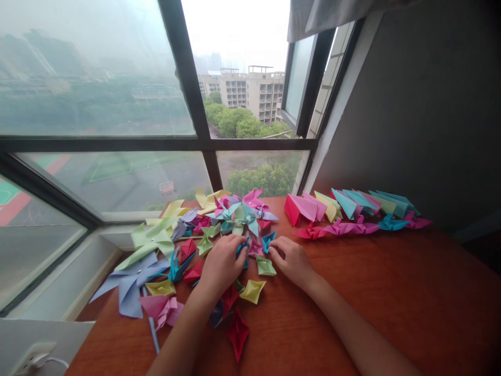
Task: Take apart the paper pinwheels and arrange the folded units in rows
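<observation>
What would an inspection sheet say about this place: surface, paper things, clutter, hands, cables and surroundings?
Surface: reddish-brown table, bare at front right.
Things: pinwheels at left and centre; pointed folded papers in a row at right rear, winged ones before them.
Clutter: small folded pieces scattered among and before the pinwheels, some overlapping.
Hands: left hand at a blue piece, grip unclear; right hand close to another, contact unclear.
Cables: white cable at a wall socket, lower left.
Surroundings: window with an open pane; grey curtain above.
</observation>
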A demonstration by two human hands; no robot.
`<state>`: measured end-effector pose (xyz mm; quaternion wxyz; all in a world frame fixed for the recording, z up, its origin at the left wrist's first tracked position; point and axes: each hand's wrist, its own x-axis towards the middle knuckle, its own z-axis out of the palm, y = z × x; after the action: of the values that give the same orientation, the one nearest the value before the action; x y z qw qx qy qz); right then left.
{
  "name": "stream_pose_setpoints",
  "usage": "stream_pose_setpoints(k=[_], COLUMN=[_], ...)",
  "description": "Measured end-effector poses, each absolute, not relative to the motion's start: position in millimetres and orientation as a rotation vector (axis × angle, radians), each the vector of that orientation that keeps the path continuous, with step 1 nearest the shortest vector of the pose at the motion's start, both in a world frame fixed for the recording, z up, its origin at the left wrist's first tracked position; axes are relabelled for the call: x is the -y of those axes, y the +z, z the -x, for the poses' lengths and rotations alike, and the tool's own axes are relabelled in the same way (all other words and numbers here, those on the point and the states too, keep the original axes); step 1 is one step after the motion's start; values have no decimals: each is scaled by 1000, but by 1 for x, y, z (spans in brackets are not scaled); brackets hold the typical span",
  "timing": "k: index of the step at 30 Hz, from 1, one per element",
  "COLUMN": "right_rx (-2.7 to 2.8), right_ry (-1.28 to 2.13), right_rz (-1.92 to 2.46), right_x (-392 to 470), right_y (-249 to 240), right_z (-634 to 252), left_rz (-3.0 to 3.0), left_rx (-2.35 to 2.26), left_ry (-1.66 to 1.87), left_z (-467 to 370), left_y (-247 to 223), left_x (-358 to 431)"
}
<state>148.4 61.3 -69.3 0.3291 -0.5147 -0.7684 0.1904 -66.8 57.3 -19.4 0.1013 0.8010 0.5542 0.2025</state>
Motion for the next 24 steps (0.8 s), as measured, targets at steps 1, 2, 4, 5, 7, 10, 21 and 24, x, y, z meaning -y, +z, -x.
stream_pose_setpoints(k=[1, 2, 4, 5, 7, 10, 21, 24], right_rx=[2011, 2012, 2027, 2036, 2047, 2019, 1909, 1910], right_ry=[499, 501, 507, 510, 515, 525, 591, 583], right_rz=[1340, 1335, 1325, 1318, 1301, 1262, 1222, 1217], right_x=[-61, -61, -60, -60, -60, -62, -65, -65], right_y=[-69, -69, -69, -69, -70, -72, -77, -77], right_z=[-148, -148, -148, -148, -147, -147, -148, -148], left_rz=[-2371, -2376, -2387, -2396, -2418, -2449, -2312, -2189], left_rx=[-1634, -1633, -1636, -1640, -1645, -1640, -1934, -2166], left_ry=[597, 596, 591, 588, 584, 597, 929, 1043], left_z=[67, 67, 66, 66, 64, 63, 96, 117], left_y=[-19, -19, -19, -20, -19, -16, 19, 9], left_x=[-57, -57, -56, -56, -55, -54, 2, 40])
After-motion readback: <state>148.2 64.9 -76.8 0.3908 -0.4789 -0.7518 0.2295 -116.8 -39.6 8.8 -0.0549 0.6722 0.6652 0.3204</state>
